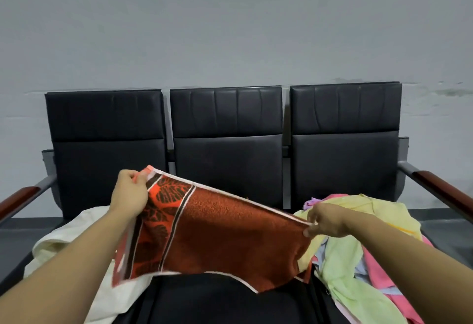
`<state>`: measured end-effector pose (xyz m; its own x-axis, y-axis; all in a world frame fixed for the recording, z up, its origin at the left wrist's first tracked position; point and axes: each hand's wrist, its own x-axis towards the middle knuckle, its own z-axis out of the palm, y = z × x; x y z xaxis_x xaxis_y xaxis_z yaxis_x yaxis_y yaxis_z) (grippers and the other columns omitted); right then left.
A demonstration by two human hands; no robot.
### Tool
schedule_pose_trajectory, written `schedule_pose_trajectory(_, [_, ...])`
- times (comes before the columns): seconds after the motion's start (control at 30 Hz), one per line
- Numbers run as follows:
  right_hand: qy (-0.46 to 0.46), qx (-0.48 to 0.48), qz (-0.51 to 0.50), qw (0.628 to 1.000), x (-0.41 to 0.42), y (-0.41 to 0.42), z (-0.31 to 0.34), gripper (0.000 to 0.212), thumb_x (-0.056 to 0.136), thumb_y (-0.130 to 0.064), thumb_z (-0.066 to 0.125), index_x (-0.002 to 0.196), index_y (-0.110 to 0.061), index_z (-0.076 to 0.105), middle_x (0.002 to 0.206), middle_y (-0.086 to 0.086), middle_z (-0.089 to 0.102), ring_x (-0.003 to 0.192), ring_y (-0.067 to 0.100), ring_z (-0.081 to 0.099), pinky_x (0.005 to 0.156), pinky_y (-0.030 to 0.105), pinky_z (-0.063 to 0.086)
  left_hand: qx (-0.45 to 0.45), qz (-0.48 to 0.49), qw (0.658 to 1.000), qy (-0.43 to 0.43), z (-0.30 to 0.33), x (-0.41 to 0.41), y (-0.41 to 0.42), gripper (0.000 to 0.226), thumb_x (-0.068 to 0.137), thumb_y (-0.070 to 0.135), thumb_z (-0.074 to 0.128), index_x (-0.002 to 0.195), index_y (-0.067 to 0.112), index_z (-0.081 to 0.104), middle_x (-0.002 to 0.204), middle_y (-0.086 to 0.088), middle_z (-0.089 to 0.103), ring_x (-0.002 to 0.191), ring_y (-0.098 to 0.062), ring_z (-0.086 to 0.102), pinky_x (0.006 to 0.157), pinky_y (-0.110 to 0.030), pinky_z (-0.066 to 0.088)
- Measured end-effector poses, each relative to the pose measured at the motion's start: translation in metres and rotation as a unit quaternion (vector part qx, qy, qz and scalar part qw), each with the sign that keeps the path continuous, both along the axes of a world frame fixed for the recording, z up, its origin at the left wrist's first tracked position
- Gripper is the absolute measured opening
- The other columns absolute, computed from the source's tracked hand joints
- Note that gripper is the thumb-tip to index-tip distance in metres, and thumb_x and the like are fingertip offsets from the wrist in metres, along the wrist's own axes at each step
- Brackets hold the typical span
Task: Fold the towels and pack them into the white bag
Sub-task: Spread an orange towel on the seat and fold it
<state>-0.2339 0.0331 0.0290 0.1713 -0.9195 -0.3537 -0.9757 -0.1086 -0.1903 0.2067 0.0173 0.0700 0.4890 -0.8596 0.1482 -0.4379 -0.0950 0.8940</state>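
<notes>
The person is standing in front of a row of three black padded seats (227,144) and is holding up a rust-red terry towel with an orange and dark leaf border (217,231). The left hand (130,193) is pinching one top corner with curled fingers, and the right hand (326,220) is pinching the other top corner, so the cloth is hanging stretched between them above a black seat. This looks like the start of the fold. Next, I think, the two corners must be brought together evenly. The crumpled white fabric bag (66,244) is lying at the left (its opening is not visible), and a loose pile of yellow, green and pink towels (358,246) is waiting at the right.
</notes>
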Motion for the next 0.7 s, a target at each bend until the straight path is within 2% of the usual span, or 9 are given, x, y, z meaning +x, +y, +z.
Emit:
schedule_pose_trajectory(0.07, [-0.003,-0.025,-0.005,1.000,0.001,-0.003,0.000,0.022,0.091,-0.049,0.065,0.095,-0.028,0.061,0.103,-0.004,0.066,0.096,0.016,0.062,0.083,0.031,0.049,0.009,0.026,0.999,0.022,0.000,0.003,-0.002,0.044,0.105,0.048,0.047,0.114,0.005,0.051,0.092,-0.009,0.059,0.083,-0.026,0.059,0.064,-0.034,0.039])
schedule_pose_trajectory(0.1, [-0.001,-0.022,-0.001,1.000,0.003,-0.004,0.001,0.023,0.090,-0.050,0.066,0.097,-0.029,0.059,0.108,-0.003,0.065,0.099,0.017,0.061,0.087,0.032,0.049,0.004,0.045,0.999,0.027,0.000,0.003,-0.002,0.041,0.106,0.044,0.045,0.119,0.006,0.048,0.097,-0.011,0.059,0.087,-0.027,0.059,0.068,-0.036,0.041])
schedule_pose_trajectory(0.17, [0.013,0.001,0.025,1.000,0.009,-0.001,0.004,0.019,0.088,-0.046,0.069,0.093,-0.032,0.057,0.106,-0.005,0.064,0.098,0.017,0.059,0.084,0.031,0.047,-0.013,0.092,0.995,0.030,0.005,0.004,0.002,0.035,0.109,0.037,0.040,0.125,0.006,0.043,0.108,-0.016,0.057,0.098,-0.035,0.057,0.078,-0.042,0.040])
schedule_pose_trajectory(0.23, [0.021,0.015,0.044,0.999,0.017,0.003,0.006,0.013,0.086,-0.039,0.069,0.093,-0.030,0.062,0.101,-0.007,0.065,0.094,0.016,0.059,0.081,0.029,0.047,-0.040,0.128,0.991,0.024,0.011,0.005,0.005,0.032,0.110,0.033,0.036,0.127,0.006,0.041,0.118,-0.023,0.058,0.106,-0.041,0.057,0.082,-0.045,0.039])
schedule_pose_trajectory(0.33, [0.043,0.020,0.058,0.997,0.026,0.003,0.006,0.032,0.083,-0.041,0.065,0.107,-0.021,0.072,0.105,-0.006,0.068,0.094,0.017,0.064,0.086,0.033,0.054,-0.049,0.159,0.986,0.009,0.019,0.011,0.007,0.031,0.110,0.032,0.036,0.127,0.007,0.041,0.126,-0.026,0.058,0.114,-0.046,0.056,0.091,-0.051,0.042])
schedule_pose_trajectory(0.4, [0.082,0.033,0.076,0.993,0.027,0.003,0.005,0.038,0.079,-0.044,0.065,0.109,-0.022,0.073,0.110,-0.003,0.070,0.097,0.020,0.066,0.088,0.037,0.056,-0.050,0.175,0.983,0.002,0.025,0.018,0.005,0.031,0.109,0.033,0.036,0.126,0.008,0.042,0.128,-0.026,0.058,0.117,-0.046,0.055,0.097,-0.053,0.042])
schedule_pose_trajectory(0.5, [0.124,0.048,0.093,0.987,0.023,0.004,0.004,0.043,0.075,-0.058,0.072,0.107,-0.029,0.073,0.105,-0.007,0.072,0.095,0.018,0.066,0.086,0.034,0.056,-0.058,0.199,0.978,0.001,0.031,0.036,0.000,0.031,0.109,0.035,0.036,0.125,0.009,0.043,0.128,-0.026,0.058,0.118,-0.046,0.055,0.100,-0.053,0.040])
schedule_pose_trajectory(0.57, [0.120,0.044,0.088,0.988,0.016,0.004,0.004,0.045,0.075,-0.063,0.070,0.105,-0.030,0.074,0.101,-0.008,0.072,0.093,0.017,0.067,0.083,0.032,0.054,-0.059,0.204,0.977,-0.004,0.034,0.048,-0.002,0.032,0.108,0.035,0.036,0.126,0.009,0.043,0.130,-0.027,0.058,0.119,-0.047,0.054,0.101,-0.054,0.041])
schedule_pose_trajectory(0.7, [0.127,0.035,0.077,0.988,0.006,0.004,0.009,0.035,0.082,-0.049,0.060,0.102,-0.023,0.073,0.100,-0.003,0.072,0.093,0.018,0.067,0.082,0.033,0.055,-0.033,0.201,0.979,-0.003,0.026,0.063,-0.001,0.031,0.108,0.035,0.039,0.125,0.009,0.044,0.128,-0.026,0.058,0.120,-0.048,0.054,0.102,-0.056,0.041])
